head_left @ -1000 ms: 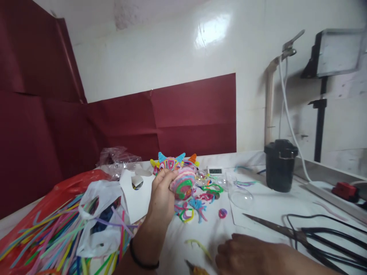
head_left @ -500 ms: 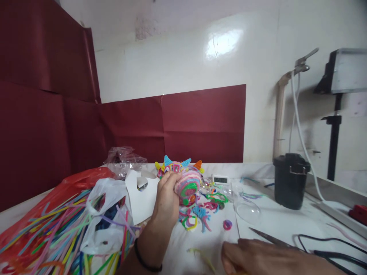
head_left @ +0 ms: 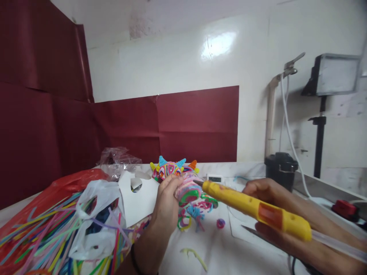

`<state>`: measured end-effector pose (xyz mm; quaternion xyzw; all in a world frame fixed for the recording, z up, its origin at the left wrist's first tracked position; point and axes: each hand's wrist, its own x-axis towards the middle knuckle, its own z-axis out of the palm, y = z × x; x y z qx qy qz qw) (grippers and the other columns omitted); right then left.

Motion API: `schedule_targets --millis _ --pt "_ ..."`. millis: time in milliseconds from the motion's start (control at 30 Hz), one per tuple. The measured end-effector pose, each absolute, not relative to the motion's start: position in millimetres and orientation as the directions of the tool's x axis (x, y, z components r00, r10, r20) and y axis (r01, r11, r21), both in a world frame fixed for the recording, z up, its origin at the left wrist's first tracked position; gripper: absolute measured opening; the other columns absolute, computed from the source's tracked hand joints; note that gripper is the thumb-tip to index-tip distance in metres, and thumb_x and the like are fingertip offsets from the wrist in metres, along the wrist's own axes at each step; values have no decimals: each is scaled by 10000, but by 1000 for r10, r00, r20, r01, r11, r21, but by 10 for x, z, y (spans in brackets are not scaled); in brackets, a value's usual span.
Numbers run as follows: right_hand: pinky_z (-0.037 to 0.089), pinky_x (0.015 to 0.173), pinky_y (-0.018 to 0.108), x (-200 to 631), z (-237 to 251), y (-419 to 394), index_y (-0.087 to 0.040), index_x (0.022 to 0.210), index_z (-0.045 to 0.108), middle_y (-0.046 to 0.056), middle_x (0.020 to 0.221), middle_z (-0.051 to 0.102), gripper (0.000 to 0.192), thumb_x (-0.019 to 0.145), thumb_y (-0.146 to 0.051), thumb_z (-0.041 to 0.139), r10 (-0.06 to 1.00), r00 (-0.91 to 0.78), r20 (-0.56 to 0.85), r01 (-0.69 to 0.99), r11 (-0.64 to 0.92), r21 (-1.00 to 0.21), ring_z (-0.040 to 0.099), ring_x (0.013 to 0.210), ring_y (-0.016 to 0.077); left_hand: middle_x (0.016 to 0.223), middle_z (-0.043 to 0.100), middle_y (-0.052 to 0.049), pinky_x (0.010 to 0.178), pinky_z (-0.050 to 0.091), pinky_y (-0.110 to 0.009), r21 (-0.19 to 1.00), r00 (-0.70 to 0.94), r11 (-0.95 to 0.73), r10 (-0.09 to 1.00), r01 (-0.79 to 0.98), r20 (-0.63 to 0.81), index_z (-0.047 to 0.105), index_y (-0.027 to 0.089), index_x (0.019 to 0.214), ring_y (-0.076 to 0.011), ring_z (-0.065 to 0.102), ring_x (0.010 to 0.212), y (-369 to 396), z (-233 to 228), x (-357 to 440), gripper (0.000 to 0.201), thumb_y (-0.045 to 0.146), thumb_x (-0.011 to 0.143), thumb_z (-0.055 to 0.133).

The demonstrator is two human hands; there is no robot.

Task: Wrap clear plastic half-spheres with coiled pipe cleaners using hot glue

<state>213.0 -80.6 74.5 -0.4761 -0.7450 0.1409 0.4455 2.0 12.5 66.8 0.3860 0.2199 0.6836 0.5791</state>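
Head view, nearest first: the right hand (head_left: 275, 202) comes in from the lower right, closed around a yellow glue gun (head_left: 252, 206). The gun lies slanted across the frame, its clear stick trailing off to the right edge and its dark nozzle pointing left at a striped ball (head_left: 187, 191).

That ball, wound in pink, green and blue bands, sits in the left hand (head_left: 166, 202), which rises from the bottom centre with a dark band at the wrist. The fingers curl over the ball's top and left side, gripping it above the table (head_left: 218, 252). The nozzle tip touches or nearly touches the ball's upper right side; which of the two cannot be told.

Left of that arm lie a pile of coloured sticks (head_left: 43, 236) and a white plastic bag (head_left: 94, 221), with a white card (head_left: 137, 202) standing just beyond. Under the ball, loose coloured loops (head_left: 192, 215) are scattered on the tabletop.

Farther back, a second spiked ball (head_left: 169, 168) rests near a crumpled clear bag (head_left: 117, 158). A black pot (head_left: 281, 170) stands to the right, near the wall, below a lamp panel (head_left: 335, 74) on a stand.
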Motion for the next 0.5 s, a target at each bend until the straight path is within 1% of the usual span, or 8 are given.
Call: schedule_targets --millis 67,167,267,333,400,433,500 --pt "520 720 362 2164 720 -781 -405 1103 560 21 936 673 278 843 -502 565 817 -128 562 650 497 -574 619 716 238 508 516 71 528 420 -189 759 -14 -224 962 -612 273 504 163 539 -78 513 510 104 670 32 198 173 577 698" --pt "521 803 406 2212 657 -754 -416 1063 632 39 1061 686 255 838 -514 563 768 -153 622 686 536 -492 633 907 303 497 513 71 518 404 -176 765 14 -219 958 -606 286 495 161 544 -65 491 497 78 663 45 209 177 595 697" --pt "524 828 440 2222 631 -747 -415 1089 633 54 1100 684 261 845 -481 570 743 -141 654 680 553 -482 623 982 336 493 507 75 504 384 -164 766 31 -219 954 -605 297 479 162 549 -53 466 482 61 657 53 223 168 604 695" --pt "535 796 436 2202 663 -746 -402 1070 635 62 1061 686 236 853 -461 567 741 -164 651 668 569 -480 631 953 327 487 493 78 491 370 -163 770 29 -225 953 -597 301 469 163 547 -51 451 473 53 659 56 233 170 605 694" --pt "550 718 404 2168 724 -740 -379 948 648 61 960 681 162 878 -455 524 732 -252 633 632 620 -465 638 859 293 485 476 78 485 360 -166 778 23 -237 952 -582 307 462 165 543 -52 437 469 48 663 57 240 182 607 693" --pt "553 679 385 2152 755 -736 -366 881 641 56 910 672 160 889 -451 505 723 -297 624 612 646 -457 634 809 275 487 472 78 487 359 -168 783 25 -241 950 -573 310 463 165 545 -53 435 472 45 663 58 239 188 612 691" --pt "558 643 355 2132 799 -723 -352 828 618 44 867 655 169 906 -421 485 703 -345 622 591 678 -438 625 762 251 495 477 74 495 359 -173 791 33 -244 948 -561 316 473 166 559 -58 439 479 38 662 59 225 198 626 685"
